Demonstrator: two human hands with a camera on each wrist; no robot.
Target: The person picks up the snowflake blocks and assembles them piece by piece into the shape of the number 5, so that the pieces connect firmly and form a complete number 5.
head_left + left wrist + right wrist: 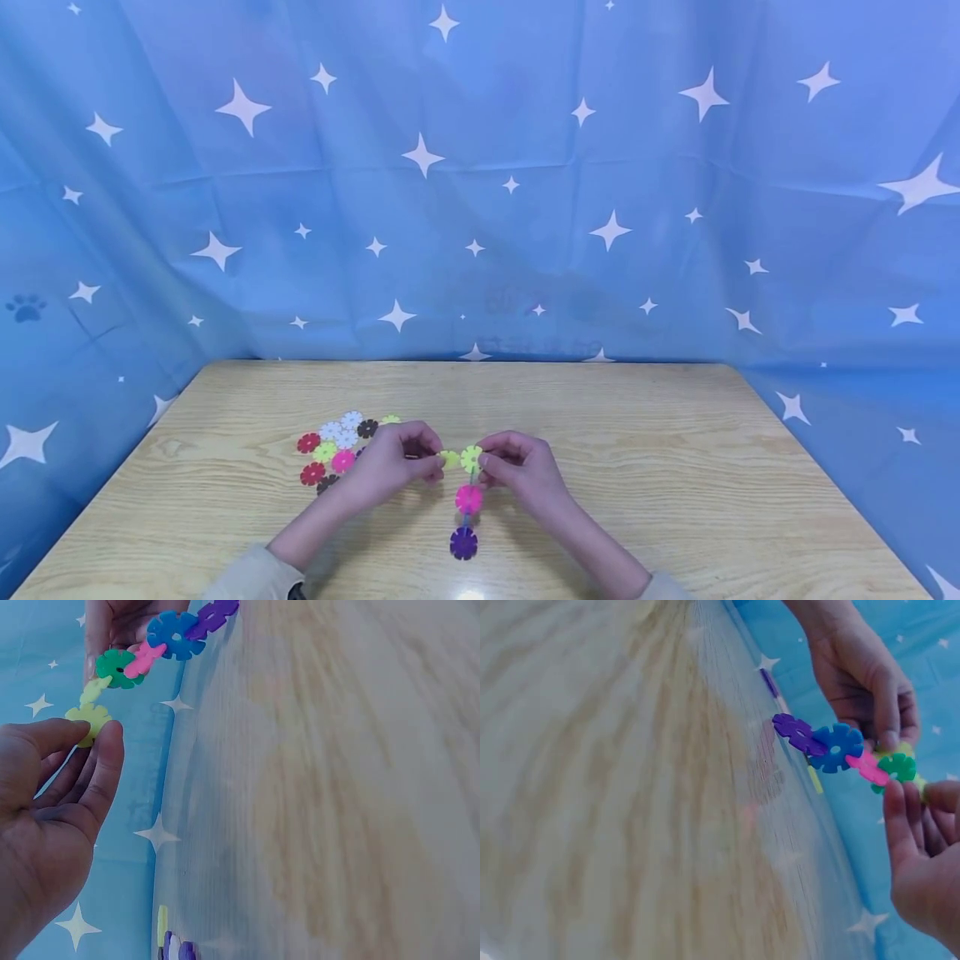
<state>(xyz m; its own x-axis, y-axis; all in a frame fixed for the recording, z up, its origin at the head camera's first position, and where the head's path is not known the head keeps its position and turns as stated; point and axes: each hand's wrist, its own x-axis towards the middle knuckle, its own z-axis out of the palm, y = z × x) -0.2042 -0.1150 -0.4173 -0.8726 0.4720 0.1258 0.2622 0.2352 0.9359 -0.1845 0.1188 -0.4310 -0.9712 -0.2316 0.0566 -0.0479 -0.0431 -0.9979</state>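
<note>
My left hand pinches a yellow snowflake disc between thumb and fingers. My right hand holds the upper end of a chain of notched plastic discs, its fingertips at the green disc and a yellow-green disc. Down from there the chain runs through a pink disc and a blue disc to a purple disc at its lower end. The left hand's disc is right beside the yellow-green one and overlaps its edge in the left wrist view.
Loose discs lie flat on the wooden table left of the hands, among them a red disc, a white disc and a black disc. The left forearm partly covers them. A blue star-printed curtain hangs behind the table.
</note>
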